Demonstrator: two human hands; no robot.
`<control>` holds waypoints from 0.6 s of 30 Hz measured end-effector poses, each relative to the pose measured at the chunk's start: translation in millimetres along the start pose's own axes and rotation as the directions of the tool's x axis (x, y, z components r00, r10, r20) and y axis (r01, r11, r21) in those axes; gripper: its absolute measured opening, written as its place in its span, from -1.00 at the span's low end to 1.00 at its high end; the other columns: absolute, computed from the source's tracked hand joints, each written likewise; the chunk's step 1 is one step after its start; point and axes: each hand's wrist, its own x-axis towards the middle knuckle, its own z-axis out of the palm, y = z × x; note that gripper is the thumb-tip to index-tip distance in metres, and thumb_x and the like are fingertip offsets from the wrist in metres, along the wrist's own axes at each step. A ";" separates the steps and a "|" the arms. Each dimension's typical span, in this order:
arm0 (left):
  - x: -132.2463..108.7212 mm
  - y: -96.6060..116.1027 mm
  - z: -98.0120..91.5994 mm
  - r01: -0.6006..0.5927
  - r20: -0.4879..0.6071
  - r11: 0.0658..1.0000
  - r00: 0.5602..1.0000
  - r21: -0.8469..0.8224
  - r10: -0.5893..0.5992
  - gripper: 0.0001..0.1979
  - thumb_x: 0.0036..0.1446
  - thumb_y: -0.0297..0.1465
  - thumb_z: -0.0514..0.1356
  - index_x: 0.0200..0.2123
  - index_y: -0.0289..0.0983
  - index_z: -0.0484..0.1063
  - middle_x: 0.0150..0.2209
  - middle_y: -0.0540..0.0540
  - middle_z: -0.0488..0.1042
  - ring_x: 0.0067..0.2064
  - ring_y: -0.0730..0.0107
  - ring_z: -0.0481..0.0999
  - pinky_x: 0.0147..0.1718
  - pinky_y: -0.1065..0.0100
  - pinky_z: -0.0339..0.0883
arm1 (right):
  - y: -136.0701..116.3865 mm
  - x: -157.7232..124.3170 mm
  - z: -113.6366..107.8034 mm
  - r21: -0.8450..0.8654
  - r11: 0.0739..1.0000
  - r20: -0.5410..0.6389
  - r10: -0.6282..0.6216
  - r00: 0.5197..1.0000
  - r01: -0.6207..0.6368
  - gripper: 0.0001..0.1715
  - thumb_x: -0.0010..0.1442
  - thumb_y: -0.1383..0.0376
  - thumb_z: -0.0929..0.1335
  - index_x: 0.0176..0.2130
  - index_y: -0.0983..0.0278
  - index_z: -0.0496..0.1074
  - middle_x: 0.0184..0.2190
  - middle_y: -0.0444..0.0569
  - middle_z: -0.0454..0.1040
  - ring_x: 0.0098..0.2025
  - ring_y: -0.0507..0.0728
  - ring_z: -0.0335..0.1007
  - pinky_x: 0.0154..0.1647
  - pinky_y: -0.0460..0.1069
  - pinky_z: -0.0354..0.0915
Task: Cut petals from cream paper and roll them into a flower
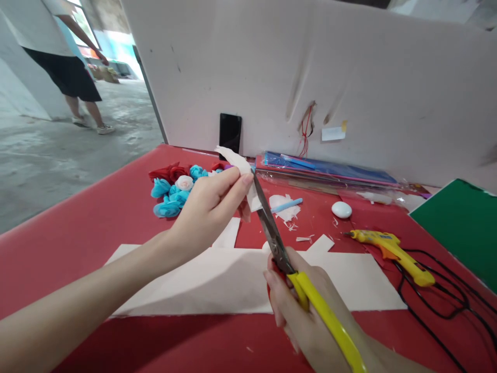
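My left hand (217,199) pinches a small strip of white paper (236,159) above the table. In my right hand (310,305) are scissors (274,238) with yellow handles, their blades pointing up and away from me against the paper's right edge. A long white sheet (202,290) lies flat on the table under both hands. Behind it are small white offcuts (321,243) and shreds. Beyond my left hand sits a cluster of blue, red and pale pink handmade flowers (171,199).
On the red table (97,207), a yellow glue gun (392,251) with a black cord lies at right, near a green board (460,223). A white oval object (341,210) is behind it. A phone (230,132) leans on the back panel. At far left a person (62,57) walks.
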 end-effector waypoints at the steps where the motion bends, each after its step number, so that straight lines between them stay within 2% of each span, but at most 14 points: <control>1: 0.0 -0.7 0.2 -0.003 -0.008 1.000 1.000 -0.003 0.003 -0.65 0.22 -0.45 -0.03 -0.63 -0.27 0.26 -0.66 0.06 0.41 -0.58 0.59 0.37 -0.52 0.54 0.23 | -1.9 0.3 0.0 -0.062 0.998 -0.002 0.031 1.000 -0.031 -0.81 0.21 0.16 0.21 -0.37 0.22 0.17 -0.76 -0.27 0.14 -0.81 -0.10 -0.04 -0.82 -0.19 -0.09; 3: 0.2 -2.2 0.9 -0.013 -0.027 1.000 1.000 -0.006 0.012 -0.64 0.22 -0.43 -0.03 -0.64 -0.27 0.25 -0.67 0.07 0.40 -0.59 0.58 0.38 -0.54 0.53 0.24 | -5.6 0.6 -1.2 -0.179 0.981 -0.006 0.078 0.997 -0.078 -0.82 0.20 0.16 0.21 -0.36 0.22 0.16 -0.77 -0.28 0.13 -0.80 -0.09 -0.03 -0.81 -0.19 -0.04; 7: 0.1 -2.7 0.9 -0.022 -0.043 1.000 0.999 -0.014 0.021 -0.64 0.21 -0.42 -0.03 -0.64 -0.27 0.25 -0.69 0.07 0.38 -0.61 0.56 0.37 -0.58 0.51 0.22 | -10.0 1.5 -6.1 -0.286 0.957 0.025 0.058 0.998 -0.049 -0.82 0.19 0.17 0.20 -0.35 0.23 0.16 -0.76 -0.26 0.18 -0.76 -0.06 0.07 -0.76 -0.19 0.07; 13: -0.1 -0.5 -0.5 0.032 -0.046 0.999 0.998 -0.034 -0.033 -0.65 0.20 -0.39 -0.03 -0.63 -0.27 0.27 -0.70 0.07 0.36 -0.62 0.54 0.36 -0.60 0.48 0.20 | -10.0 2.4 -8.4 -0.324 0.946 0.054 0.017 0.998 0.001 -0.82 0.19 0.17 0.20 -0.34 0.24 0.16 -0.73 -0.23 0.20 -0.70 -0.03 0.17 -0.69 -0.16 0.16; 18: 0.8 -0.7 0.7 0.062 -0.045 0.994 0.997 -0.087 -0.066 -0.65 0.20 -0.39 -0.02 -0.63 -0.28 0.26 -0.68 0.07 0.36 -0.61 0.56 0.36 -0.58 0.49 0.22 | -9.7 1.5 -4.5 -0.318 0.948 -0.031 -0.006 1.000 -0.004 -0.83 0.16 0.17 0.21 -0.37 0.23 0.17 -0.76 -0.24 0.17 -0.73 -0.03 0.12 -0.72 -0.16 0.12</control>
